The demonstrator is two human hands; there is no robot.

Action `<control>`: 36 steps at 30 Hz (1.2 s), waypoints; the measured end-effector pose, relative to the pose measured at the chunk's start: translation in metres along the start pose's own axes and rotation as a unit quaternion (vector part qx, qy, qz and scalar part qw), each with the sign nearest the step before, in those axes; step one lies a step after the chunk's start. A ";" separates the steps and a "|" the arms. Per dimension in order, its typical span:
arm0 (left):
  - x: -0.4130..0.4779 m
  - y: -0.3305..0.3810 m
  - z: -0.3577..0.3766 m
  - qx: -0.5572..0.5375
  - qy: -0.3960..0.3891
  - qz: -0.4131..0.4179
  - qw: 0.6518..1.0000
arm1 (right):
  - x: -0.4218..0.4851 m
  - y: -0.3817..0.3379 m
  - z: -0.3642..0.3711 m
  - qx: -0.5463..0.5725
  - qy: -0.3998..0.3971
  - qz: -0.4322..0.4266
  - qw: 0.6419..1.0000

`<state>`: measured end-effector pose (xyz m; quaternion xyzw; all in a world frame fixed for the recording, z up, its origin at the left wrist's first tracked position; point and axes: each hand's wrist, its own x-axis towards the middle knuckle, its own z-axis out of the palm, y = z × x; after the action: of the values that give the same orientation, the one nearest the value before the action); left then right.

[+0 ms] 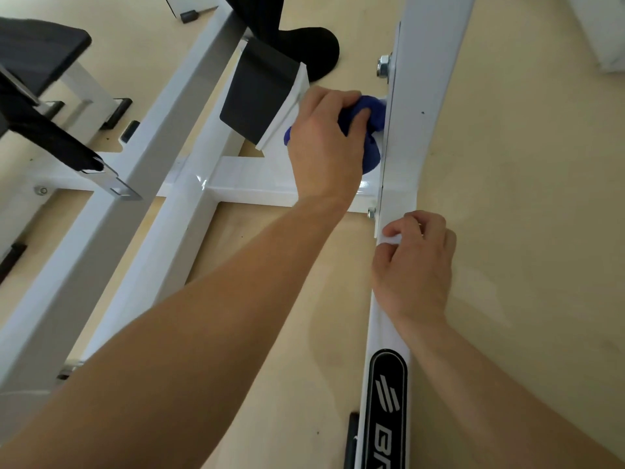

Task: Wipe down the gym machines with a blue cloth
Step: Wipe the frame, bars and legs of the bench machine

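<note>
A white steel gym machine frame [189, 211] fills the view, with a long white upright beam [429, 106] on the right. My left hand [324, 140] grips a bunched blue cloth [372, 130] and holds it against the joint where a white crossbar [257, 184] meets that beam. Lower down, my right hand [416, 262] grips the edge of the same beam, fingers curled round it. Much of the cloth is hidden under my left hand.
A black footplate [257, 96] sits just left of the cloth. A black sock-clad foot [314, 49] stands on the beige floor behind it. A black padded seat [44, 52] and a strap with a metal buckle [111, 184] lie at left. A black logo badge [389, 401] marks the beam.
</note>
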<state>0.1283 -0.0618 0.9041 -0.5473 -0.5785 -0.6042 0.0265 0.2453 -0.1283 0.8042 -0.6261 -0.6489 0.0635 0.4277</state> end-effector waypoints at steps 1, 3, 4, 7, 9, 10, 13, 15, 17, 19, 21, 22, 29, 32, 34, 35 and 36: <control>-0.001 -0.002 -0.001 0.005 -0.001 0.019 1.000 | -0.001 -0.001 0.000 -0.002 0.000 -0.002 1.000; -0.003 -0.009 -0.001 0.029 -0.015 0.055 0.998 | 0.001 -0.003 0.001 -0.001 0.003 -0.008 1.000; -0.005 -0.013 0.000 0.050 -0.034 0.062 0.996 | 0.002 -0.004 0.001 0.000 0.004 -0.011 1.000; -0.024 -0.033 0.002 0.094 -0.149 0.002 0.984 | 0.003 -0.006 0.002 -0.002 -0.004 -0.008 1.000; -0.041 -0.044 0.001 0.096 -0.197 -0.012 0.976 | 0.001 -0.007 0.002 -0.001 -0.007 -0.002 1.000; -0.045 -0.047 0.001 0.103 -0.201 0.005 0.974 | 0.000 -0.007 0.002 0.002 -0.006 -0.004 1.000; -0.044 -0.058 0.008 0.122 -0.198 0.050 0.971 | 0.000 -0.009 0.000 0.008 -0.006 -0.011 1.000; -0.051 -0.066 0.018 0.171 -0.217 0.079 0.958 | 0.000 -0.009 -0.003 0.010 -0.012 -0.007 1.000; -0.053 -0.074 0.025 0.195 -0.245 0.107 0.944 | 0.000 -0.010 -0.005 0.011 -0.016 -0.006 1.000; -0.038 -0.076 0.031 0.171 -0.248 0.114 0.947 | 0.003 -0.012 -0.005 0.008 -0.018 -0.010 1.000; -0.022 -0.071 0.034 0.152 -0.247 0.102 0.952 | 0.008 -0.013 -0.005 0.008 -0.021 -0.013 1.000; -0.023 -0.068 0.034 0.148 -0.242 0.096 0.954 | 0.009 -0.011 -0.004 0.011 -0.020 -0.013 1.000; -0.051 -0.100 -0.002 0.207 -0.184 0.180 0.944 | 0.009 -0.013 0.004 0.002 0.000 -0.036 0.999; -0.024 -0.087 0.029 0.241 -0.214 0.149 0.935 | 0.016 -0.011 0.008 0.005 0.011 -0.030 0.999; -0.031 -0.089 0.040 0.243 -0.233 0.137 0.932 | 0.016 -0.005 0.011 0.000 0.009 -0.015 1.000; -0.036 -0.095 0.039 0.243 -0.235 0.138 0.931 | 0.015 -0.002 0.013 -0.017 0.009 -0.020 1.000; -0.039 -0.101 0.034 0.240 -0.239 0.148 0.929 | 0.015 -0.001 0.015 -0.048 0.006 -0.041 0.998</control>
<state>0.0981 -0.0273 0.8003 -0.7323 -0.6081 -0.2872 0.1072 0.2374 -0.1091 0.8025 -0.6189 -0.6741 0.0110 0.4030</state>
